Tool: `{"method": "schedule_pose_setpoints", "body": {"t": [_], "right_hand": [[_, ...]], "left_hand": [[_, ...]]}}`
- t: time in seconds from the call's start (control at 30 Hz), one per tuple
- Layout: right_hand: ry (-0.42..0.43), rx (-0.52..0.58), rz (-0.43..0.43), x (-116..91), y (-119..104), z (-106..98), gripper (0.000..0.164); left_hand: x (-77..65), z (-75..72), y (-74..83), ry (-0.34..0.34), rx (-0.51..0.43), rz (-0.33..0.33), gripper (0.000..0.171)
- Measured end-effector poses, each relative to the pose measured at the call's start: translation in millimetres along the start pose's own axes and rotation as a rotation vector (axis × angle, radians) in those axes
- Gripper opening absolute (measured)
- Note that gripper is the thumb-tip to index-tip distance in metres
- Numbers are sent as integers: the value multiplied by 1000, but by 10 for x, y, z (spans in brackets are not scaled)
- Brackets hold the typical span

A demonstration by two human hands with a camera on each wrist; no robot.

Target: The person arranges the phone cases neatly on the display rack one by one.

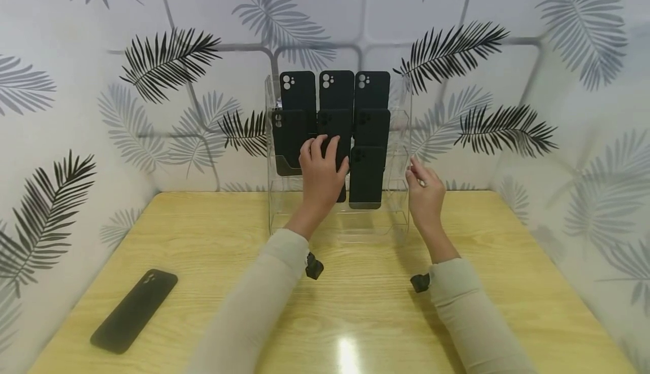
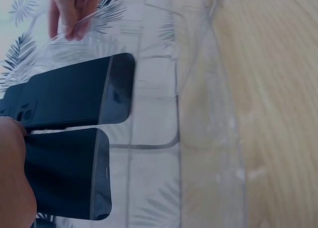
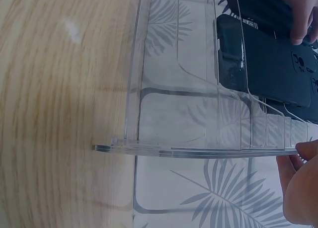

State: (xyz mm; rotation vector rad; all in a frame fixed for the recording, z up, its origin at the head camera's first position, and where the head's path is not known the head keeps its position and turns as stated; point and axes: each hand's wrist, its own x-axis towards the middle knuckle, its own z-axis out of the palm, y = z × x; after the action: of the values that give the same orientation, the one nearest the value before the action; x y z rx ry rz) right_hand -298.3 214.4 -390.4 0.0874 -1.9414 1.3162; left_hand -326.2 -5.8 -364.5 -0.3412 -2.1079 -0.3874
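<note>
In the head view my left hand (image 1: 323, 172) grips a black phone case (image 1: 341, 190) in the middle column of a clear stepped display stand (image 1: 337, 237). The hand covers most of that case; its lower end shows behind the clear lip in the left wrist view. Beside it on the right, another black phone case (image 1: 367, 179) stands in the same low tier. At the stand's right side, my right hand (image 1: 425, 190) pinches the edge of the clear side panel, as the right wrist view shows (image 3: 298, 188).
More black phone cases stand in the upper tiers, such as a phone case (image 1: 298, 89) at top left and a phone case (image 1: 289, 140) below it. A loose phone case (image 1: 134, 311) lies on the wooden table (image 1: 355, 306) at front left. A leaf-patterned wall stands behind.
</note>
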Motion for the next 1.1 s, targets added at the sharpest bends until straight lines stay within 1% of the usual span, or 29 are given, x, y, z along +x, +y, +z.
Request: {"method": "schedule_pose_setpoints", "body": {"t": [0.17,0.3,0.5,0.67,0.8,0.87,1.0,1.1], "right_hand": [[-7,6,9,-15,-11,10,34],[-12,12,10,-18,-17,18,34],[-8,13,6,-21,-26,14,34],[-8,13,10,-18,-25,16,34],[-5,15,12,-18,-27,18,33],[-6,14,15,-17,-31,20,34],[-10,11,22,-12,-32,16,34],[-8,6,30,-9,-22,6,34]], "left_hand": [[-100,59,21,17,-5,-4,47],[-149,80,28,28,11,4,47],[-160,107,35,20,44,7,49],[-141,69,53,24,64,22,52],[-121,-16,53,26,68,47,52],[-117,-85,38,26,63,62,51],[-126,-272,-24,16,22,85,51],[-153,-413,-110,-16,-17,92,51]]}}
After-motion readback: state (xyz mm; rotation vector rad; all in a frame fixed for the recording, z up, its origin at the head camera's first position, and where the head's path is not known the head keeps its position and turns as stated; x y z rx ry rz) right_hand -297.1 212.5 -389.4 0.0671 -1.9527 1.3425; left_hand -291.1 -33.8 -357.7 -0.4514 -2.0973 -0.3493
